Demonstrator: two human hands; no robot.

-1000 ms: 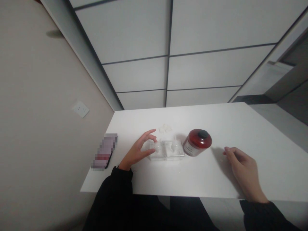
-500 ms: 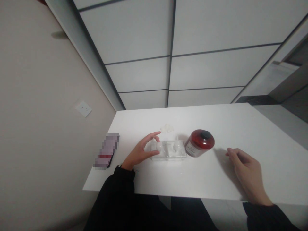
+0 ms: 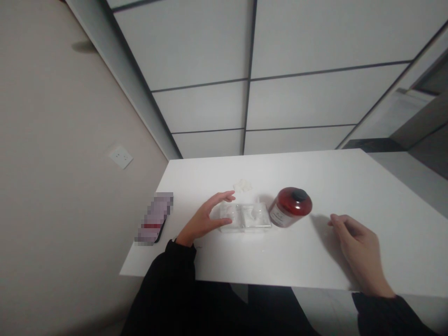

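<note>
A clear plastic box (image 3: pixel 257 227) with two compartments lies on the white table (image 3: pixel 325 177). Something clear or white is inside it, too pale to make out. My left hand (image 3: pixel 206 219) hovers at the box's left end, thumb and fingers spread apart with nothing between them. Just right of the box stands a dark red bottle (image 3: pixel 292 205) with a black cap and a pale label, looking tilted in this view. Farther right, my right hand (image 3: pixel 360 252) rests at the table, fingers curled and thumb against them, and no object shows in it.
Behind the box lies a thin, crumpled, see-through piece (image 3: pixel 242 185). On the left edge of the table is a phone (image 3: pixel 156 217), partly blurred out. A wall with a socket (image 3: pixel 121 157) borders the left side, and white panels (image 3: pixel 210 107) rise behind.
The fingers of my left hand have shifted slightly, and the view has tilted a little. My right hand, the box and the bottle stay in place.
</note>
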